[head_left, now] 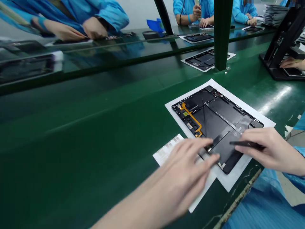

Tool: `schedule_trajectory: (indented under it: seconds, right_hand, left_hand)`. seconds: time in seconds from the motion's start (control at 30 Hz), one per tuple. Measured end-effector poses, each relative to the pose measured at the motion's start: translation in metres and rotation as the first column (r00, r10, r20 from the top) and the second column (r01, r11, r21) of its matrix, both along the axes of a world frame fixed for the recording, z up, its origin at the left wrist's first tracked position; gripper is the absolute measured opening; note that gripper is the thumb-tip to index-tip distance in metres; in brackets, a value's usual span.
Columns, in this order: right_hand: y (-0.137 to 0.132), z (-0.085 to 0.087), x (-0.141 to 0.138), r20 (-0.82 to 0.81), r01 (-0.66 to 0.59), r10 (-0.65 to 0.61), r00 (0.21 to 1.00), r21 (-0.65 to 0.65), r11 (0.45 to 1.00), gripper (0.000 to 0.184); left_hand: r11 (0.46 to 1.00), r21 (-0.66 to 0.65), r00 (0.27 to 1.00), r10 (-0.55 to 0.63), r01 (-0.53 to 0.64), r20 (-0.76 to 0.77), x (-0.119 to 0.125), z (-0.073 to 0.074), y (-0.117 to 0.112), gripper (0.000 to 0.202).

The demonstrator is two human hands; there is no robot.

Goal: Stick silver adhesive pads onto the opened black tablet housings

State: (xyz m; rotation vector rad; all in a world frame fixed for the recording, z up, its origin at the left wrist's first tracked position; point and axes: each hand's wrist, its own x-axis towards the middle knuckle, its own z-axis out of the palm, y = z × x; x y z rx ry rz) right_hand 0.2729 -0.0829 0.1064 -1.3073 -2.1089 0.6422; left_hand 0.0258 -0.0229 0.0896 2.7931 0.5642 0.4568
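An opened tablet housing [219, 116] lies on a white paper sheet [230, 183], its dark inside facing up. An orange flex cable [195, 121] runs along its left side. My left hand [182, 173] reaches across the housing's near left edge, fingers stretched and apart, slightly blurred. Beneath that hand is a white sheet with small pale strips [164, 152], partly covered. My right hand [271, 148] grips slim black tweezers [246, 144] over the near right part of the housing. The tweezers' tip points left, and whether it touches the housing I cannot tell.
A green post [222, 38] rises behind the tablet, near another opened housing [202, 60] on paper. A black stand [274, 47] with someone's hand is at right. Several people in blue work beyond the raised ledge [107, 60]. The worn bench edge [243, 194] runs nearest me.
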Motion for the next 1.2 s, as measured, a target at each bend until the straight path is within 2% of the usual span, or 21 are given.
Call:
schedule_trajectory:
  seconds: [0.03, 0.1, 0.2, 0.27, 0.33, 0.43, 0.47, 0.63, 0.77, 0.9, 0.97, 1.07, 1.2]
  right_hand:
    - [-0.006, -0.004, 0.002, 0.022, -0.020, 0.019, 1.000, 0.035, 0.999, 0.018]
    - [-0.015, -0.014, 0.005, 0.002, -0.046, 0.046, 0.999, 0.043, 0.998, 0.012]
    - [-0.020, -0.025, 0.006, -0.085, -0.026, 0.032, 0.996, 0.067, 0.997, 0.012]
    - [-0.021, -0.030, 0.004, -0.107, 0.002, 0.007, 0.994, 0.087, 0.996, 0.012]
    - [-0.021, -0.033, 0.002, -0.092, 0.039, -0.030, 0.995, 0.094, 0.995, 0.012]
    - [-0.022, -0.034, 0.000, -0.069, 0.065, -0.060, 0.996, 0.084, 0.994, 0.013]
    - [-0.022, -0.034, 0.000, -0.064, 0.065, -0.060, 0.996, 0.084, 0.994, 0.013]
    - [-0.020, -0.035, -0.001, -0.072, 0.063, -0.057, 0.996, 0.074, 0.995, 0.013]
    - [-0.019, -0.037, -0.002, -0.084, 0.076, -0.072, 0.994, 0.041, 0.996, 0.007]
    - [-0.018, -0.040, -0.004, -0.161, 0.118, -0.111, 0.981, 0.036, 0.992, 0.006]
    - [-0.017, -0.040, -0.006, -0.232, 0.191, -0.179, 0.956, 0.032, 0.981, 0.009]
    - [-0.016, -0.041, -0.009, -0.247, 0.289, -0.283, 0.927, -0.013, 0.957, 0.014]
    - [-0.015, -0.043, -0.013, -0.158, 0.287, -0.296, 0.942, -0.077, 0.955, 0.017]
  left_hand:
    - [0.999, -0.023, 0.999, 0.049, -0.049, -0.002, 0.000, 0.002, 0.017, 0.041]
    - [0.963, -0.083, 0.966, 0.250, -0.255, -0.066, 0.002, 0.005, 0.058, 0.049]
    - [0.893, -0.119, 0.895, 0.413, -0.434, -0.167, 0.008, 0.008, 0.122, 0.067]
    - [0.847, -0.149, 0.853, 0.476, -0.510, -0.215, 0.013, 0.009, 0.152, 0.068]
    - [0.815, -0.191, 0.829, 0.496, -0.547, -0.260, 0.018, 0.007, 0.168, 0.056]
    - [0.782, -0.246, 0.814, 0.503, -0.572, -0.291, 0.022, 0.004, 0.173, 0.030]
    - [0.774, -0.262, 0.812, 0.506, -0.576, -0.292, 0.022, 0.003, 0.172, 0.027]
    - [0.736, -0.352, 0.815, 0.543, -0.578, -0.204, 0.020, 0.003, 0.169, 0.030]
    - [0.687, -0.516, 0.832, 0.546, -0.512, -0.099, 0.022, 0.010, 0.162, 0.022]
    - [0.648, -0.631, 0.856, 0.514, -0.427, -0.052, 0.019, 0.022, 0.157, 0.035]
    - [0.656, -0.628, 0.849, 0.528, -0.419, -0.015, 0.007, 0.031, 0.162, 0.039]
    - [0.681, -0.561, 0.803, 0.594, -0.471, 0.047, -0.027, 0.044, 0.178, 0.037]
    - [0.712, -0.369, 0.718, 0.680, -0.598, 0.150, -0.086, 0.052, 0.202, 0.033]
